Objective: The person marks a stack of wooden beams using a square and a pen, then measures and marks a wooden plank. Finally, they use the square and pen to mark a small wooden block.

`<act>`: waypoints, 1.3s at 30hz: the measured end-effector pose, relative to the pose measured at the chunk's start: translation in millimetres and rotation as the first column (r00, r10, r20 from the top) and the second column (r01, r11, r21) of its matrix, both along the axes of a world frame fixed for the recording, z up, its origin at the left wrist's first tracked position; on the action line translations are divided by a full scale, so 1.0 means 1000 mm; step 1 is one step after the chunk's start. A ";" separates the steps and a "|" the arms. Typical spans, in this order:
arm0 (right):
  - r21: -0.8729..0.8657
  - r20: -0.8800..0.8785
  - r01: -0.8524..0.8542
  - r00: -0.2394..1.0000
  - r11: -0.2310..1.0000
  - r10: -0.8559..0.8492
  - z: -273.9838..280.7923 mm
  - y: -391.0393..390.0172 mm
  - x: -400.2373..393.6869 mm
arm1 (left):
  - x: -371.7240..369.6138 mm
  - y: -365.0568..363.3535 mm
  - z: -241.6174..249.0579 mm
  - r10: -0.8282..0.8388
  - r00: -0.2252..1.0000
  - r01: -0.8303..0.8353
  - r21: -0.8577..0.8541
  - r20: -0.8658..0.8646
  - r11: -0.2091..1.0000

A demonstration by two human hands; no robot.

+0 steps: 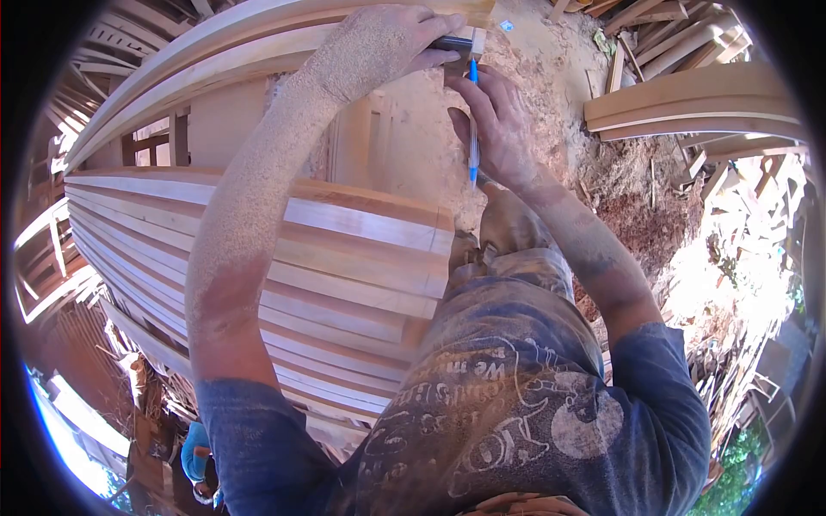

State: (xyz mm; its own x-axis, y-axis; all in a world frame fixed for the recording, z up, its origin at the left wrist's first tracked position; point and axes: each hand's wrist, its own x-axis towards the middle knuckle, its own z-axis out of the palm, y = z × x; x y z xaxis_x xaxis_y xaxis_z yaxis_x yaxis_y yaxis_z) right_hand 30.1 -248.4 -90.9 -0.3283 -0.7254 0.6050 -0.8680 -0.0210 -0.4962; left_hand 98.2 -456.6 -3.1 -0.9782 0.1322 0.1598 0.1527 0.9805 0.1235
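My left hand (379,47), coated in sawdust, is closed round a dark tool (453,43) that lies against the end of a pale curved wooden piece (292,43). Beside it, my right hand (495,129) pinches a blue and clear pen (473,120), held upright in the view with its upper tip at the wood's end. Below my left arm, a row of long curved wooden strips (344,258) lies side by side, with thin lines near their right ends.
A stack of curved wooden pieces (697,99) juts in from the right. Wood offcuts (740,241) are heaped on the dusty ground (602,163). At the lower left is another person in blue (194,451). Timber is piled along the left edge.
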 end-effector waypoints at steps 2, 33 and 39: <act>-0.009 -0.005 0.004 1.000 1.000 -0.004 -0.001 -0.002 0.000 | 0.000 0.002 0.001 0.013 1.000 -0.013 -0.016 0.006 1.000; 0.126 -0.153 0.060 0.987 0.990 -0.040 -0.080 -0.015 -0.003 | 0.000 0.000 -0.008 0.020 1.000 -0.020 -0.074 -0.006 0.997; 0.214 -0.060 0.018 0.998 0.977 -0.006 -0.084 -0.007 -0.004 | -0.002 -0.001 -0.018 0.046 0.992 -0.057 -0.087 -0.120 0.995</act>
State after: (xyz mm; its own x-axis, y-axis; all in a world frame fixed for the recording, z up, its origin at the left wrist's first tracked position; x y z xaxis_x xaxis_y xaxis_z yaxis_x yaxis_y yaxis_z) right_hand 26.0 -255.5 -175.4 -0.3064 -0.8363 0.4546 -0.8952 0.0908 -0.4363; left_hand 96.7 -457.9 -21.4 -0.9592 0.1010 0.2641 0.1098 0.9938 0.0188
